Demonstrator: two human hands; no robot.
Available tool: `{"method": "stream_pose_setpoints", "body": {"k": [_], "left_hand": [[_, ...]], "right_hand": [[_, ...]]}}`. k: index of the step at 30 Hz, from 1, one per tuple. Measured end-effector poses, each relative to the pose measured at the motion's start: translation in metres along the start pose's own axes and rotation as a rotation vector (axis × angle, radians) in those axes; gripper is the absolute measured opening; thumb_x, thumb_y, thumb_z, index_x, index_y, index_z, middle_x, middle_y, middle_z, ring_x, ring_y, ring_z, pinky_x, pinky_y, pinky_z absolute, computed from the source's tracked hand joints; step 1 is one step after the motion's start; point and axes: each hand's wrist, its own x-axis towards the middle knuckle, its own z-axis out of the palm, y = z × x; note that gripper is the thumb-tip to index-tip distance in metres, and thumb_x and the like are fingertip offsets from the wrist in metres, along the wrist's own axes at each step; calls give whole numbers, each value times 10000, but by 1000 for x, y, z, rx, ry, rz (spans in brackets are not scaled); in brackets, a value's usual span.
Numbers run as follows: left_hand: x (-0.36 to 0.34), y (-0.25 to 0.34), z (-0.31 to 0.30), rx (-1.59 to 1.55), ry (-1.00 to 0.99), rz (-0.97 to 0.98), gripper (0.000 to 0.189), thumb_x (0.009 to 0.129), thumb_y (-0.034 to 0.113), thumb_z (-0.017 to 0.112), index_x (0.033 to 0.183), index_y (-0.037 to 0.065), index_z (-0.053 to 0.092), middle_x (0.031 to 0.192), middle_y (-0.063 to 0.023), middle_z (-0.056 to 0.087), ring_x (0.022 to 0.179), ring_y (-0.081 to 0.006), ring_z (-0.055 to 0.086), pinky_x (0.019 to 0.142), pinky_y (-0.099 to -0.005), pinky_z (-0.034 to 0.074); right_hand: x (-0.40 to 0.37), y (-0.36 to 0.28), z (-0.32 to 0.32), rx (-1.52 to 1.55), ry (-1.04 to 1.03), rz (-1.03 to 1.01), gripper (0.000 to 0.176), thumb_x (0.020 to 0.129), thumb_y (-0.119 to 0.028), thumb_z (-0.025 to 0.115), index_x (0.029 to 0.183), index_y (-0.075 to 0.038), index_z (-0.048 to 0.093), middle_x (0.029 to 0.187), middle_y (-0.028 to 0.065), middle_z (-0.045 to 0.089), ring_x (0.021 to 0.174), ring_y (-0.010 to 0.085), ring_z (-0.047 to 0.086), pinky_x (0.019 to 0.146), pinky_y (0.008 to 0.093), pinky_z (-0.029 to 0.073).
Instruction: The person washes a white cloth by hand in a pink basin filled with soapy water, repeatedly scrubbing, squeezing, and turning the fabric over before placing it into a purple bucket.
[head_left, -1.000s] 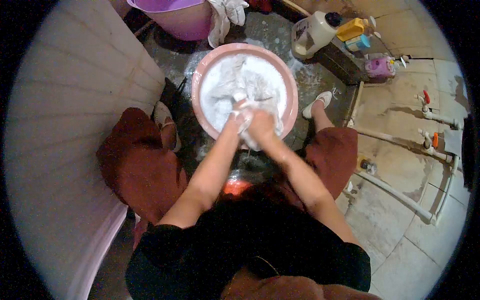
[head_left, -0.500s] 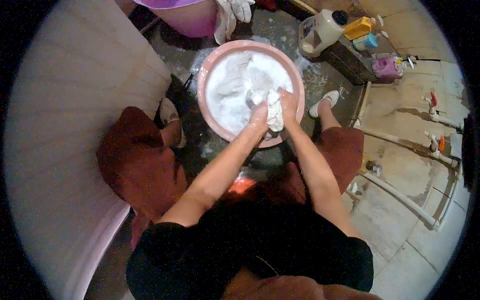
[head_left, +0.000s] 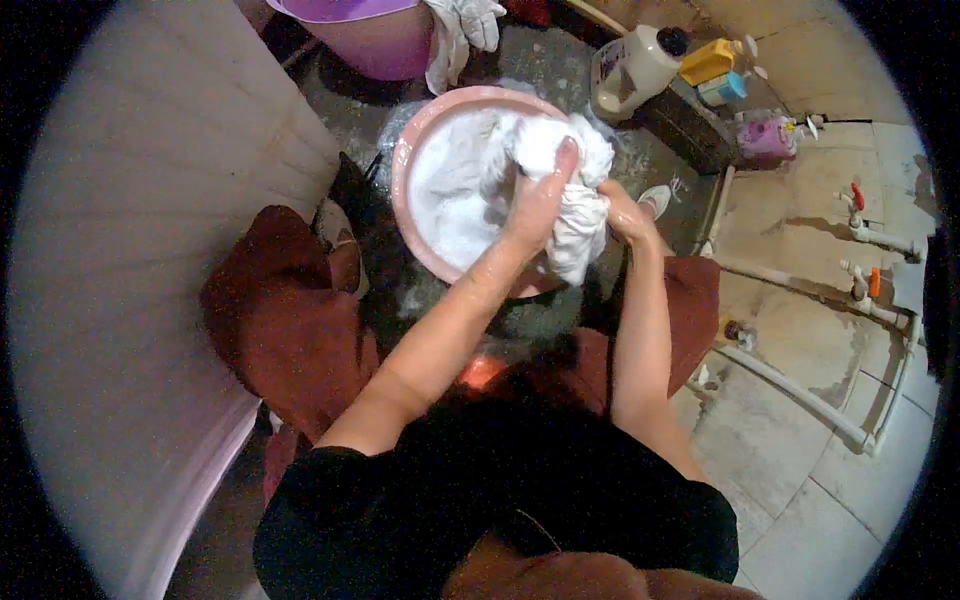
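Left hand (head_left: pixel 540 205) clenches white cloth (head_left: pixel 582 228); right hand (head_left: pixel 628 214) half hidden behind it, grip unclear.

A soaked, limp white cloth (head_left: pixel 578 205) is bunched in the wet, glistening left hand (head_left: pixel 538 200) and right hand (head_left: pixel 625 212) over a round pink plastic basin (head_left: pixel 400 170), smooth and glossy, holding matt white soap foam (head_left: pixel 450 190). Nearby, a white plastic detergent jug (head_left: pixel 635 70) looks smooth. The dark stone floor (head_left: pixel 540 60) is wet and rough, and the beige floor tiles (head_left: pixel 790 300) are matt.
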Motion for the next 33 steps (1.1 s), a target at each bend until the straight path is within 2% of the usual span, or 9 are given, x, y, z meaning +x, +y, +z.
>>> {"method": "stream_pose_setpoints", "body": {"k": [8,14,17,19,20,25,29,31,33], "left_hand": [[48,-78,-105,-633,102,-320,572,858,482,492,1240,59,442,1195,-125,533,1088,-291,522,928,-448,415],[31,-77,-145,-656,8,-489,445,856,394,531,1102,23,540,1015,-139,601,899,-281,593,780,-397,494],[45,-108,-177,-635,-275,-521,291,838,197,543,1045,-7,556,948,-161,601,783,-269,607,654,-365,522],[33,-113,-142,337,199,-192,277,874,195,471,1059,8,558,932,-120,617,756,-240,611,658,-363,513],[35,-113,-111,-328,371,-298,274,871,199,484,1054,11,563,918,-109,623,763,-228,614,676,-355,513],[24,-96,-115,-371,379,-341,343,900,270,455,1092,-3,532,960,-133,600,849,-250,593,749,-376,493],[13,-93,-132,-654,-147,-424,456,920,362,395,1190,1,463,1048,-134,567,905,-260,569,821,-382,470],[26,-114,-109,-182,491,-258,456,926,344,400,1237,11,425,1077,-143,546,944,-250,550,845,-379,458],[46,-165,-116,-337,370,-216,439,925,294,428,1260,12,397,1115,-140,534,968,-251,545,851,-390,458]], "right_hand": [[-1,3,113,-249,309,-114,700,841,-219,549,1372,5,152,1340,244,349,1249,331,348,1021,366,280],[-20,-35,149,-573,392,-263,267,791,-252,588,709,-5,532,693,204,570,660,389,574,613,456,463],[-11,-34,152,-612,338,-230,279,824,-278,535,824,-6,600,754,212,608,687,362,604,630,446,461],[34,27,123,-282,490,42,313,779,-355,562,818,-57,651,700,179,614,620,374,602,601,446,475],[39,21,90,-121,436,135,322,788,-345,557,872,-47,645,755,186,619,680,375,605,637,440,475],[22,14,136,-257,683,-22,383,814,-310,544,1017,14,571,1010,243,561,960,396,528,831,451,415],[29,43,178,-440,641,-183,241,828,-210,501,803,11,592,804,207,605,737,390,575,673,448,454],[52,37,113,-181,535,239,295,856,-234,470,793,18,609,771,224,606,717,358,588,653,411,460],[59,66,89,77,500,223,371,888,-277,442,807,40,617,757,234,609,698,344,591,662,401,454]]}}
